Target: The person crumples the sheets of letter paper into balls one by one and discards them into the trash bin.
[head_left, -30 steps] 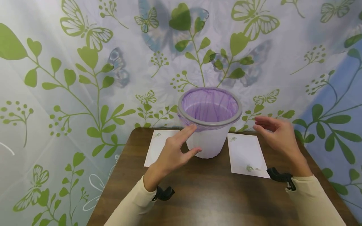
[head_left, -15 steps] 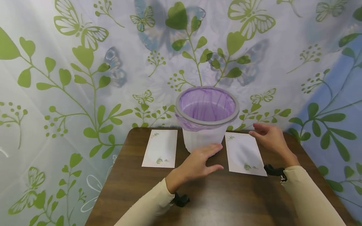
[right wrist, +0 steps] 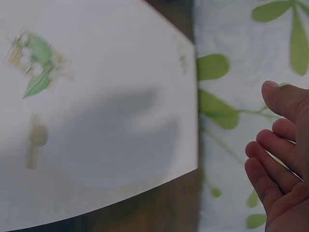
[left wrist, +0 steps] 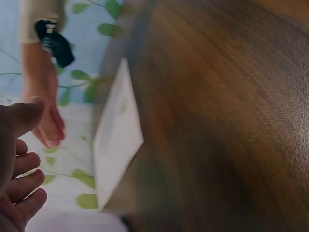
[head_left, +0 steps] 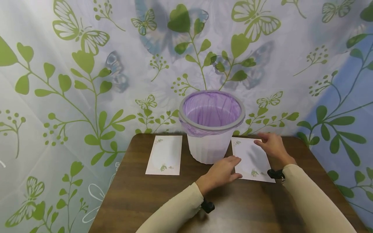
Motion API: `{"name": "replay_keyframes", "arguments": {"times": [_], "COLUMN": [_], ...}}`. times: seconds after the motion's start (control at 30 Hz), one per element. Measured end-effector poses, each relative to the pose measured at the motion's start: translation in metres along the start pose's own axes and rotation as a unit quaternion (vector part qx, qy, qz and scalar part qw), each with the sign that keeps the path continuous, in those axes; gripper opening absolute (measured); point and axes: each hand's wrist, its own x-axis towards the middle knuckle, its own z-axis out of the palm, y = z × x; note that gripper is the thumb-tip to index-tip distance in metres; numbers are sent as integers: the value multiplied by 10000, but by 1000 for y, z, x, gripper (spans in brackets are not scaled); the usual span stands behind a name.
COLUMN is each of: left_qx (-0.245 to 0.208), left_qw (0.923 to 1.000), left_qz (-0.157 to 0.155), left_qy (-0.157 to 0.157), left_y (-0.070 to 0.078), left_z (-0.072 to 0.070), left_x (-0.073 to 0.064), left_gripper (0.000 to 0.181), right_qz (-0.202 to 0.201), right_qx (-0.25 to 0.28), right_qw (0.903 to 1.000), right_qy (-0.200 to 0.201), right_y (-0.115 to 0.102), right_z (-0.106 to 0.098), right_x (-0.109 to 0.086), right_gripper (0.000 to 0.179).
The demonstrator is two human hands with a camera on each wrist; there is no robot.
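step: the left hand [head_left: 220, 172] and right hand [head_left: 273, 146] seem to be in a reach for the right card [head_left: 247, 157].
next move: probably it calls for lowering to opposite edges of the card, gently, because thin paper may bend.
right card: it lies flat on the tabletop [head_left: 244, 207], right of the bin [head_left: 208, 147], between the two hands.
left hand: fingers slightly bent, thumb apart, nothing held; near the card's left edge.
right hand: fingers relaxed, nothing held; above the far right corner.
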Motion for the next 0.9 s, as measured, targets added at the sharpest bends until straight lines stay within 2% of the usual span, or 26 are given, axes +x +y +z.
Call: {"name": "replay_keyframes", "arguments": {"times": [0.13,0.2,0.47,0.63,0.8,0.9], "left_qx": [114,181,692,953,1011,982], "left_qw": [9983,9974,9937,9899,9885,9900], "left_qz": [-254,-371,-769,-857,-871,-753], "left_qy": [-503,-585,-431,-598,-709,-673], "left_y": [3,4,9,9,8,9], "left_z": [23,32,60,75,87,93], "left_x": [10,14,29,36,33,29], "left_gripper": [63,61,49,42,30,26], "right_qz": [369,504,762,750,693,710], "right_qx": [-82,-130,-275,-391,-482,-560], "right_qw": [9990,9981,9954,9944,9940,9929], "right_qy": [-228,-334,-514,-635,-694,-768], "right_y": [14,21,40,45,46,49], "right_z": [8,13,27,32,36,35], "right_x": [0,0,5,5,4,0], "right_gripper": [56,58,56,53,52,52]}}
